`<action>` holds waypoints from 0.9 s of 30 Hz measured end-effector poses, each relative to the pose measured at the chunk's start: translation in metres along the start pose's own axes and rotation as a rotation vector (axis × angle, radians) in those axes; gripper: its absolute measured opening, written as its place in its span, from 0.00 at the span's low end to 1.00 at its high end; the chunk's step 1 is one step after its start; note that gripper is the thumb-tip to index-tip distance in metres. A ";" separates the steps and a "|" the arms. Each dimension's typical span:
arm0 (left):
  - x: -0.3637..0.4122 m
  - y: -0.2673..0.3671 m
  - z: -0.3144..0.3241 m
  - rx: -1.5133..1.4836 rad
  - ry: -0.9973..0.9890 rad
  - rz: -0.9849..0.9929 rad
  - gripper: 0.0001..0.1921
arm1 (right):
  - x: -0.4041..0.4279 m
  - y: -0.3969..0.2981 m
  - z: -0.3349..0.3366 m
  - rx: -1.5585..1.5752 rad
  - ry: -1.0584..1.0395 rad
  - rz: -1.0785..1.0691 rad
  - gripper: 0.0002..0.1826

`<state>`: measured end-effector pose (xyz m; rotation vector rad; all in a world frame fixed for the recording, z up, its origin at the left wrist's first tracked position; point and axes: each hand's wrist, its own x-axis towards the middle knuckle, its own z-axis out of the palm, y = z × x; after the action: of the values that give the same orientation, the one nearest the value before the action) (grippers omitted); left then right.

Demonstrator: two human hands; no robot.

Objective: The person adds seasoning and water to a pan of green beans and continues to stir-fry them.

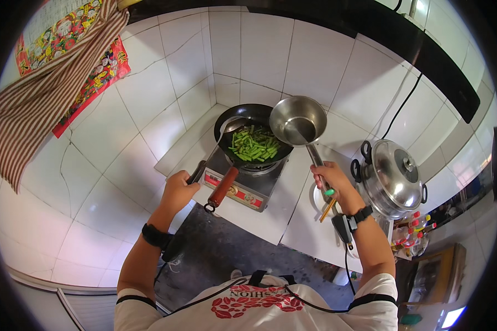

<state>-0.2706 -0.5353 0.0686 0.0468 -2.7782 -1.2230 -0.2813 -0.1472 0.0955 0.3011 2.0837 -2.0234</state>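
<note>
My left hand (180,188) is closed around the black handle of a metal ladle (234,124), whose bowl rests inside a black wok (242,112) at its left side. Cut green beans (254,145) lie in the wok, which stands on a gas stove (248,186) with its red wooden handle (224,186) pointing towards me. My right hand (329,178) grips the long handle of a stainless-steel saucepan (299,120). The pan is held over the wok's right rim; a little liquid seems to be in its bottom.
A lidded steel steamer pot (391,182) stands on the white counter at the right, with several bottles (412,233) behind my right forearm. Chopsticks (327,210) and a white plate (318,198) lie under my right wrist. A black range hood (356,20) spans above; a striped cloth (49,99) hangs at the upper left.
</note>
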 end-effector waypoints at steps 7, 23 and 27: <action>-0.010 0.002 -0.007 0.070 0.060 0.074 0.11 | -0.023 0.014 -0.017 -0.060 -0.029 0.011 0.07; 0.019 0.026 0.025 0.449 0.015 0.265 0.13 | 0.032 -0.021 0.048 -0.713 0.130 -0.210 0.10; 0.023 0.024 0.026 0.443 0.019 0.266 0.14 | 0.044 -0.019 0.053 -0.910 0.186 -0.316 0.11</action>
<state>-0.2964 -0.5016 0.0708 -0.2647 -2.8617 -0.5343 -0.3280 -0.2015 0.0996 -0.0132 3.0403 -0.9748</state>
